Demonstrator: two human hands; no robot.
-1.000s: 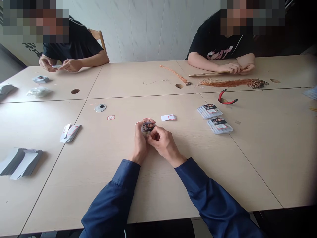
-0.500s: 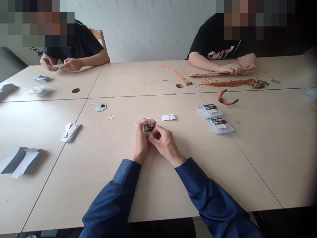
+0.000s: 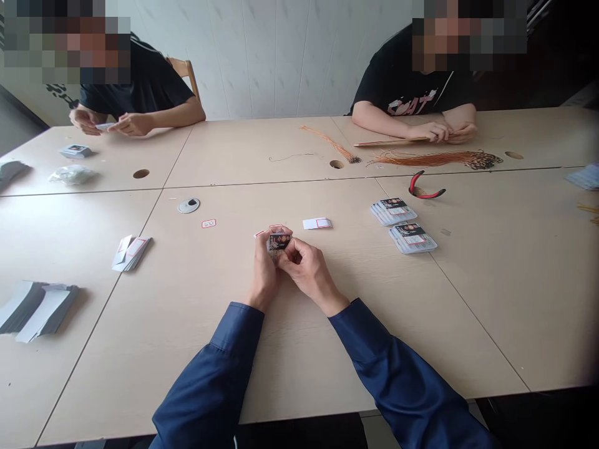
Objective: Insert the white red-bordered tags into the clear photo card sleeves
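Observation:
My left hand (image 3: 264, 268) and my right hand (image 3: 306, 271) meet at the middle of the table, both pinching a small printed card (image 3: 279, 242) with a dark face and a red-edged white piece behind it. My fingers hide part of the card. Just left of my left fingertips lies a small red-edged paper scrap (image 3: 259, 234). Beyond my hands sits a folded white card with a red outline (image 3: 317, 223). A small red-outlined label (image 3: 209, 223) lies further left.
Two stacks of packaged printed cards (image 3: 403, 218) lie to my right, beyond them red-handled side cutters (image 3: 423, 186) and copper-coloured strands (image 3: 435, 159). Grey and white card stacks (image 3: 37, 308) lie left. Two people across the table work with their hands.
My hands still hold the card in nearly the same place. The whole view has shifted slightly with my head.

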